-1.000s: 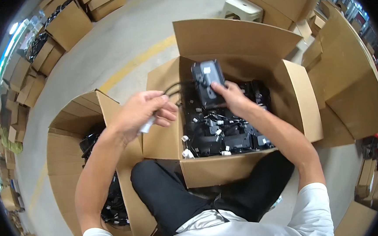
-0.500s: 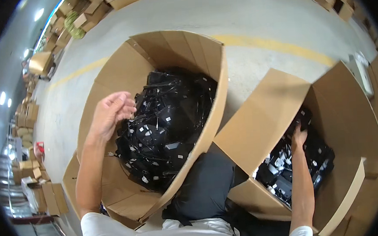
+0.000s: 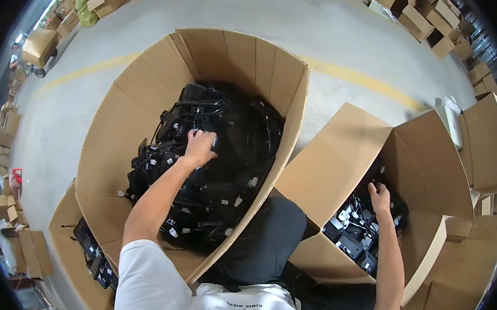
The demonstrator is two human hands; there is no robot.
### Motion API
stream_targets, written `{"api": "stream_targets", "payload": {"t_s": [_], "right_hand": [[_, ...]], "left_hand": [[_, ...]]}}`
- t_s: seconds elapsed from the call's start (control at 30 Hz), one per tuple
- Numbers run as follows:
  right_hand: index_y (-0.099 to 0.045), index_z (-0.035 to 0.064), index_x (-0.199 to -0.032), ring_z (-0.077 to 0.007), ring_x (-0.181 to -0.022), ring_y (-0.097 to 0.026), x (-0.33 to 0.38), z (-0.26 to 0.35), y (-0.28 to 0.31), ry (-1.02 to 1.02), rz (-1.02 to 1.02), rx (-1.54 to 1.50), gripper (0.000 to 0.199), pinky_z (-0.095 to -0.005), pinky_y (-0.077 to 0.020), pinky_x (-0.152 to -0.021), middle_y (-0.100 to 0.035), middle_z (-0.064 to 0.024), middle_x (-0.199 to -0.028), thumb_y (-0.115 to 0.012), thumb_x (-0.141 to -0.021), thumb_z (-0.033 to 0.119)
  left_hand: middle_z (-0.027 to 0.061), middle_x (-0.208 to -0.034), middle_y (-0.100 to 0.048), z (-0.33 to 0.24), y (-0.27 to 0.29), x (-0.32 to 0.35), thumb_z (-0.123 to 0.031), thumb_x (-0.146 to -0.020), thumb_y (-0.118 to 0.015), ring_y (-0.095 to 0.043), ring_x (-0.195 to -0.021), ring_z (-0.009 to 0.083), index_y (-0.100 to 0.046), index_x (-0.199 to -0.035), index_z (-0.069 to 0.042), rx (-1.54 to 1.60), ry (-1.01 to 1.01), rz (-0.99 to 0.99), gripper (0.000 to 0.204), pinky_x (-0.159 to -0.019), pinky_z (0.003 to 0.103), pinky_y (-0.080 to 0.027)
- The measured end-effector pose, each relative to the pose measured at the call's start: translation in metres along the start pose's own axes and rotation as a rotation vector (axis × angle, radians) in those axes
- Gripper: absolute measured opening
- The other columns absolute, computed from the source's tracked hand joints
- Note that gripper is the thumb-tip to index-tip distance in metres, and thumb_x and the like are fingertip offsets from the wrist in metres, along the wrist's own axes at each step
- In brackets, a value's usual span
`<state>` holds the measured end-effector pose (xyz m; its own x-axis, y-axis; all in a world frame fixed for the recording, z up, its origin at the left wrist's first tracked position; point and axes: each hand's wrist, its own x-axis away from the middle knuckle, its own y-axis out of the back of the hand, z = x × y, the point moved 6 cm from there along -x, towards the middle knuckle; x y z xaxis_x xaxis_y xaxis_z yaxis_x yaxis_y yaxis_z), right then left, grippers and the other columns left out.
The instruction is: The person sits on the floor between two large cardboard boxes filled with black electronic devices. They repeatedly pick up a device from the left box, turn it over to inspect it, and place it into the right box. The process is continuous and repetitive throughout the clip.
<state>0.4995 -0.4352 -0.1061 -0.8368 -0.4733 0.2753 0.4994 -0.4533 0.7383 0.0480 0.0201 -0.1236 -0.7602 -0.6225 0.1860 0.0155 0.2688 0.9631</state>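
Note:
My left hand (image 3: pixel 199 147) reaches down into a large open cardboard box (image 3: pixel 235 52) on my left. It rests with curled fingers on a heap of black power adapters and tangled cables (image 3: pixel 227 174) with small white tags. Whether it grips one I cannot tell. My right hand (image 3: pixel 380 196) is down inside a second open cardboard box (image 3: pixel 340 154) on my right, fingers touching the black adapters (image 3: pixel 355 234) lying there. My dark trousers (image 3: pixel 260 240) show between the two boxes.
A third open box (image 3: pixel 70 248) with black parts sits at the lower left. Stacks of cardboard boxes (image 3: pixel 423 16) line the far edges of the grey concrete floor (image 3: pixel 331 17), which carries a yellow line (image 3: pixel 364 80). A white object (image 3: pixel 452 123) lies beyond the right box.
My view has swung from the right box to the left one. My left hand has dropped from the box's rim onto the heap inside. My right hand stays in the right box.

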Motion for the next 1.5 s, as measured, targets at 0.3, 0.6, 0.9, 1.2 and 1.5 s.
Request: {"api": "stream_targets", "payload": {"t_s": [0.3,0.6,0.9,1.2,1.5], "right_hand": [[-0.071,-0.0044,-0.114,-0.0167,-0.091,-0.067,0.153,0.256,0.028,0.569,0.046,-0.347,0.023,-0.0289,-0.0526,-0.085,-0.072,-0.0101,-0.104,-0.066,-0.097,0.009],[-0.063,-0.0027,-0.129,-0.0141,-0.097,-0.064,0.221,0.388,-0.032,0.715,0.424,-0.699,0.057,-0.0272,-0.0537,-0.085,-0.069,-0.0075,-0.109,-0.089,-0.082,0.019],[-0.055,-0.0031,-0.13,-0.0162,-0.102,-0.066,0.178,0.268,0.016,0.413,0.324,-1.197,0.062,-0.0309,-0.0555,-0.092,-0.065,-0.0082,-0.114,-0.089,-0.081,0.016],[-0.056,0.0085,-0.141,-0.0208,-0.114,-0.065,0.174,0.298,0.021,0.188,0.408,-1.698,0.049,-0.0413,-0.0576,-0.097,-0.065,-0.0075,-0.129,-0.061,-0.102,0.038],[-0.062,0.0004,-0.126,-0.028,-0.115,-0.058,0.197,0.332,0.0,0.702,-0.203,-0.829,0.033,-0.04,-0.0459,-0.1,-0.064,-0.0159,-0.118,-0.053,-0.105,0.025]], "left_hand": [[0.0169,-0.096,-0.068,-0.05,0.17,0.091,-0.022,-0.075,-0.085,-0.066,-0.09,0.0271,-0.07,-0.102,0.004,0.64,0.056,-0.196,0.041,-0.085,0.039,-0.053],[0.0039,-0.105,-0.071,-0.125,0.259,0.103,-0.027,-0.089,-0.083,-0.067,-0.091,0.0098,-0.064,-0.121,-0.002,1.617,-0.298,-0.08,0.045,-0.081,0.028,-0.057],[0.0232,-0.114,-0.07,-0.039,-0.029,0.096,-0.03,-0.08,-0.086,-0.068,-0.103,0.0275,-0.058,-0.132,0.006,0.344,-0.191,0.401,0.07,-0.096,0.036,-0.052],[0.0097,-0.115,-0.071,-0.098,0.252,0.093,-0.037,-0.1,-0.063,-0.07,-0.103,0.0218,-0.062,-0.125,-0.005,1.764,-0.171,-0.181,0.041,-0.094,0.039,-0.057],[0.0089,-0.126,-0.068,-0.287,0.184,0.116,-0.054,-0.106,-0.046,-0.067,-0.114,0.0215,-0.056,-0.138,-0.006,2.285,-0.256,0.475,0.059,-0.098,0.039,-0.055]]}}
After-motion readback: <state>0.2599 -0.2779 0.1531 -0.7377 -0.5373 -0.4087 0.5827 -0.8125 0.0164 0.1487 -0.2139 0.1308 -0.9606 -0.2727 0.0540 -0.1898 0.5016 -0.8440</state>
